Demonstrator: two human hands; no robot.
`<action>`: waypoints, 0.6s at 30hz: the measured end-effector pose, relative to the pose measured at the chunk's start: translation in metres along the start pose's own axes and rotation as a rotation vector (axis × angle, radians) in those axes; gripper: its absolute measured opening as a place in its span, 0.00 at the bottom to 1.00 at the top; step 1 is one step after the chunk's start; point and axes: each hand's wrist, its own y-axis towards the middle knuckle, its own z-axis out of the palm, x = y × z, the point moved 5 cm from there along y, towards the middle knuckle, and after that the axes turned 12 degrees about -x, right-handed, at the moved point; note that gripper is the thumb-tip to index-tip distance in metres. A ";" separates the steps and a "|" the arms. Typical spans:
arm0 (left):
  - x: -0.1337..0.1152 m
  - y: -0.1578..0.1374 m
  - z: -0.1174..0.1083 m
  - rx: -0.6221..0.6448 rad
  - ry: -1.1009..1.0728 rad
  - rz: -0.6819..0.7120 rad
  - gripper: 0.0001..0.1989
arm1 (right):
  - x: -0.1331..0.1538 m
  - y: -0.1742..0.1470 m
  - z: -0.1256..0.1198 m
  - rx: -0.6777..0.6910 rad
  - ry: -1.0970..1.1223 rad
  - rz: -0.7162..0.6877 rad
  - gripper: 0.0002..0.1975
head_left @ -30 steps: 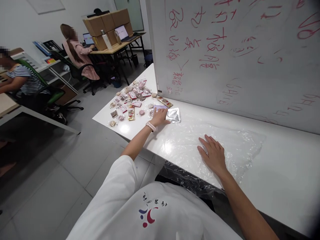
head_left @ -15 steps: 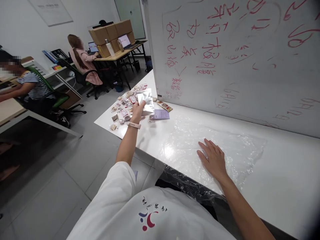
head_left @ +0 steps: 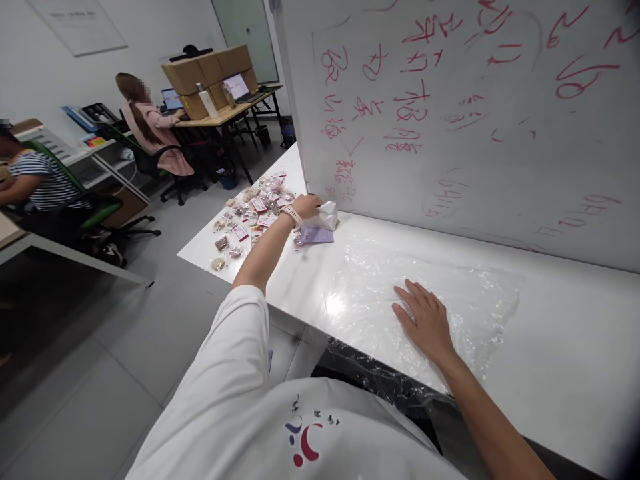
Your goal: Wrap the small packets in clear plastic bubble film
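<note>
My left hand (head_left: 306, 206) reaches out over the far part of the white table, its fingers closed on a silvery-white foil pouch (head_left: 327, 217) near the foot of the whiteboard. Just below the pouch lies a flat purple packet (head_left: 317, 235). To the left of that hand, several small wrapped packets (head_left: 240, 233) are spread out, some with red-and-white labels. My right hand (head_left: 424, 317) rests palm down with fingers apart on a clear plastic sheet (head_left: 475, 287), which hangs over the table's near edge.
A whiteboard (head_left: 370, 180) with red writing stands along the table's back edge. Two people sit at desks on the left, one in a striped shirt (head_left: 43, 180), one in pink (head_left: 155, 127). Cardboard boxes (head_left: 210, 73) are stacked on the far desk.
My left hand has moved right with the foil pouch, from above the small packets to beside the whiteboard. The pouch now covers where a gold packet lay. My right hand stays on the plastic.
</note>
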 end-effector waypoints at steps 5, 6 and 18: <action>-0.002 0.026 0.026 0.162 0.030 0.026 0.20 | 0.001 0.000 0.000 0.010 -0.002 0.002 0.25; -0.002 0.026 0.031 0.181 0.041 0.024 0.19 | 0.001 0.000 -0.001 0.011 -0.002 0.004 0.24; -0.023 -0.013 -0.033 -0.166 0.035 -0.031 0.11 | 0.000 0.003 -0.001 0.016 0.079 0.040 0.24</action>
